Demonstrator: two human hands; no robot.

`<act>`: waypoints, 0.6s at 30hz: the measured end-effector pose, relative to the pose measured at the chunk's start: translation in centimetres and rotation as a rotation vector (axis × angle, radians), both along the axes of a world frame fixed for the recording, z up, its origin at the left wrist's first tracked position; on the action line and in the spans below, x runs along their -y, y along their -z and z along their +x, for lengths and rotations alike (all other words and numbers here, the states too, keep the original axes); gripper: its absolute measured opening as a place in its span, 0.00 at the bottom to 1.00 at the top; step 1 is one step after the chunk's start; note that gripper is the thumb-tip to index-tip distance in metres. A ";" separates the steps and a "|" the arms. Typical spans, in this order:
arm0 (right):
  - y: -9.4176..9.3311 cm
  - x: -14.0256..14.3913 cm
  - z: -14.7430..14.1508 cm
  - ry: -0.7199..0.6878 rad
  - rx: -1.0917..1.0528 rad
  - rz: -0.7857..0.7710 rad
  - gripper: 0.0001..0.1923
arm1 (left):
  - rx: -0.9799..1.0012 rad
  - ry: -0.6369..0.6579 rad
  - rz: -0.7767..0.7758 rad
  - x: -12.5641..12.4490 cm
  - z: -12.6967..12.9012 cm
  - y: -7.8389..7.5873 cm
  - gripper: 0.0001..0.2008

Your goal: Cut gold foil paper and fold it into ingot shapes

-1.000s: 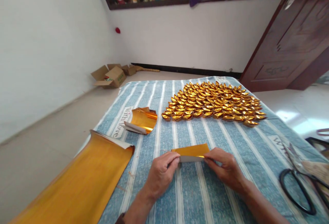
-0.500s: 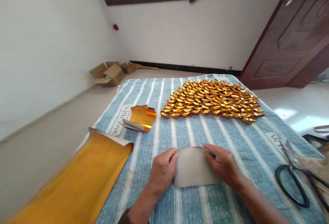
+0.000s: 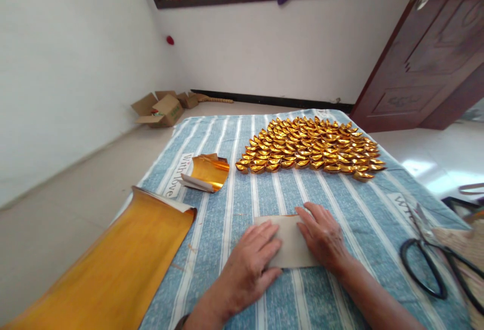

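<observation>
A sheet of foil paper (image 3: 289,254) lies on the striped tablecloth in front of me, its pale back facing up and a thin gold edge showing at the far side. My left hand (image 3: 251,259) rests on its left part with fingers stretched out. Over the right part lies my right hand (image 3: 319,231), fingers extended and slightly spread on the paper. Farther off, many folded gold paper ingots (image 3: 310,146) stand in close rows. A curled piece of gold foil paper (image 3: 209,171) sits left of them.
A long gold foil sheet (image 3: 109,259) covers the table's left edge. Black-handled scissors (image 3: 423,267) lie at the right, beside a beige woven item (image 3: 459,249). An open cardboard box (image 3: 162,110) is on the floor by the wall, and a dark red door (image 3: 427,62) stands at right.
Both hands have gone from gripping the paper's side edges to lying flat over it. The bowed sheet is now flatter on the cloth. The view has shifted slightly.
</observation>
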State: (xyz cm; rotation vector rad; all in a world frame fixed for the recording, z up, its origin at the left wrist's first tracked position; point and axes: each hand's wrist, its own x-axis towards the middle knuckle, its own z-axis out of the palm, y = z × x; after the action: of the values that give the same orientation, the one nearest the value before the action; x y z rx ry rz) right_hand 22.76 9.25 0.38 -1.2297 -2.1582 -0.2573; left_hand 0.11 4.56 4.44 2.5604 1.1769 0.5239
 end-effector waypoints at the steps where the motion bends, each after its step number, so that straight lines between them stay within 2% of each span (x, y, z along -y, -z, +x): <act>1: -0.1 0.0 0.0 -0.007 -0.004 0.001 0.14 | -0.034 0.036 -0.056 0.1 0.1 -0.2 0.21; 3: -0.3 0.0 -0.1 -0.048 -0.016 -0.016 0.14 | -0.078 0.045 -0.131 0.3 0.3 -0.4 0.23; 6: -0.4 -0.1 -0.1 -0.131 -0.042 -0.066 0.13 | -0.063 0.028 -0.152 0.3 0.4 -0.4 0.19; 11: -0.4 0.2 -0.1 -0.161 -0.020 -0.063 0.13 | 0.041 0.014 -0.052 0.2 0.5 0.0 0.08; 14: -1.1 0.7 -0.1 -0.162 -0.030 -0.072 0.10 | 0.086 -0.006 0.024 0.0 0.7 0.2 0.09; 16: -1.7 1.2 0.0 -0.233 -0.056 -0.110 0.08 | 0.109 -0.008 0.071 -0.2 0.9 0.3 0.11; 18: -2.3 1.5 0.2 -0.349 -0.078 -0.179 0.11 | 0.137 -0.008 0.103 -0.5 1.0 0.4 0.11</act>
State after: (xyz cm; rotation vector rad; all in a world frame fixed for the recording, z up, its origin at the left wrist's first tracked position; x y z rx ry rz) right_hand 22.98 7.76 2.65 -0.9154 -2.3178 0.1317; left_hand 1.12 5.01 3.99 2.5585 1.1409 0.7676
